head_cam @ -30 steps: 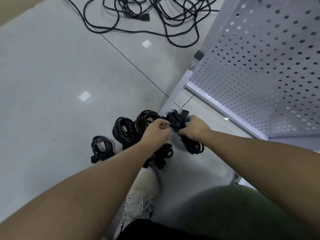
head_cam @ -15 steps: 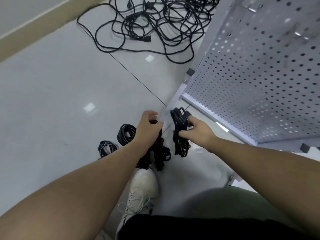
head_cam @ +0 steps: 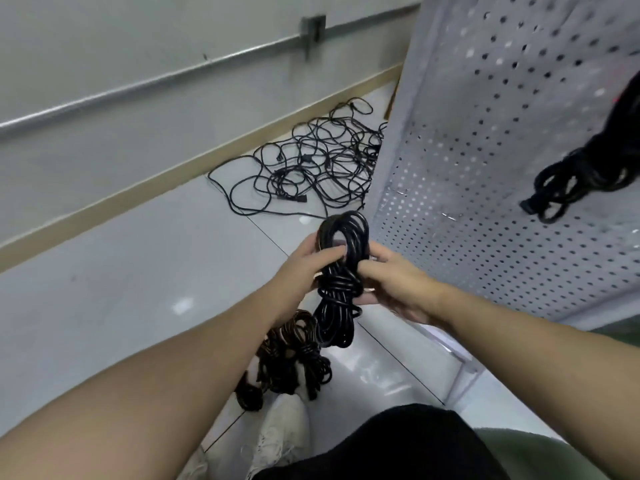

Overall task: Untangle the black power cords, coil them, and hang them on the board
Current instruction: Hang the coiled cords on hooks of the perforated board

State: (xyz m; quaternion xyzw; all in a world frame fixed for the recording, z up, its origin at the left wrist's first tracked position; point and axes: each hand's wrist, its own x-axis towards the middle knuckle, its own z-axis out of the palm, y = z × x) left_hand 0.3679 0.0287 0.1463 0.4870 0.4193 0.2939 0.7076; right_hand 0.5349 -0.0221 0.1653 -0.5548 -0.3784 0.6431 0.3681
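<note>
The white pegboard (head_cam: 502, 188) stands at the right, one coiled cord (head_cam: 575, 174) hanging on it. Tangled cords (head_cam: 311, 164) lie by the wall's foot. Floor bundles (head_cam: 291, 358) rest near a shoe (head_cam: 280, 434). Left hand (head_cam: 304, 265) and right hand (head_cam: 391, 285) both grip a coiled bundle (head_cam: 339, 278).

A workshop or storeroom: perforated metal board (head_cam: 502, 168); tiled floor (head_cam: 121, 289) (bare wall conduit (head_cam: 138, 81))
</note>
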